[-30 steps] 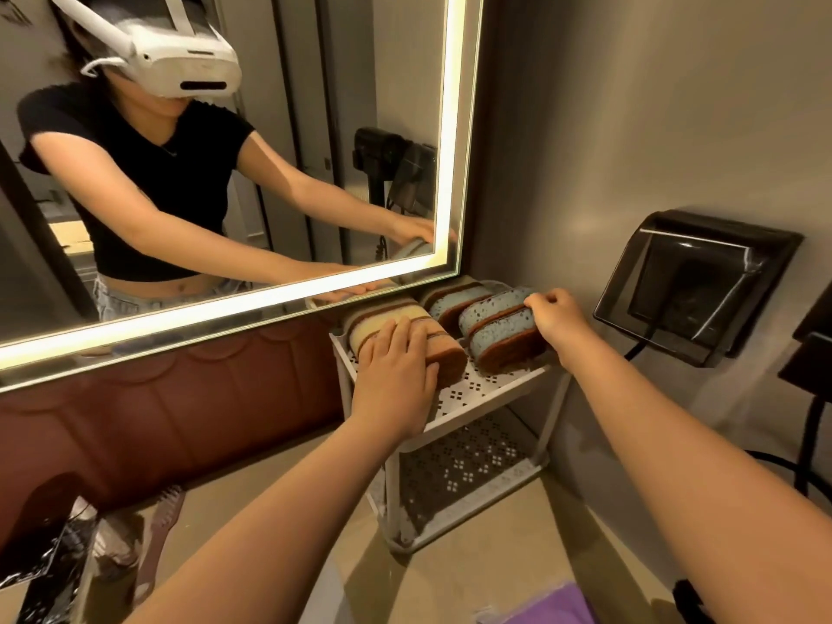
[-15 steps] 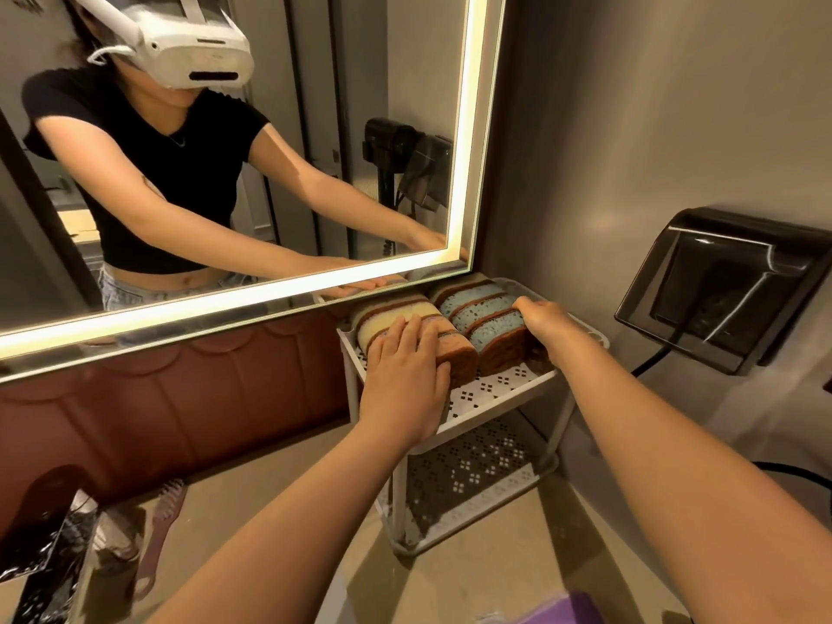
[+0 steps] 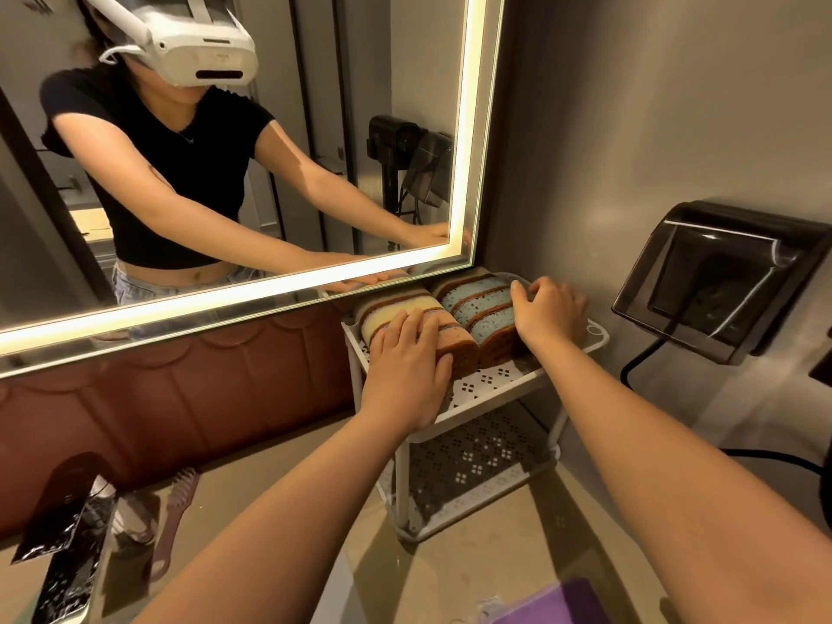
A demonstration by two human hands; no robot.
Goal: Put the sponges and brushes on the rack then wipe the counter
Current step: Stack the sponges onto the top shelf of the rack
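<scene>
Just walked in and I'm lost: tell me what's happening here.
A person is arranging sponges standing on the top shelf of the white rack. The left hand rests flat on the yellow sponges; the right hand curls its fingers over the blue sponges beside them. A brush lies on the counter, not yet racked.

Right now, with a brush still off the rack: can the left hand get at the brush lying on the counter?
Probably yes. The left hand rests flat on the sponges, holding nothing, and the brush lies uncovered on the counter to its left, with bare counter between.
</scene>
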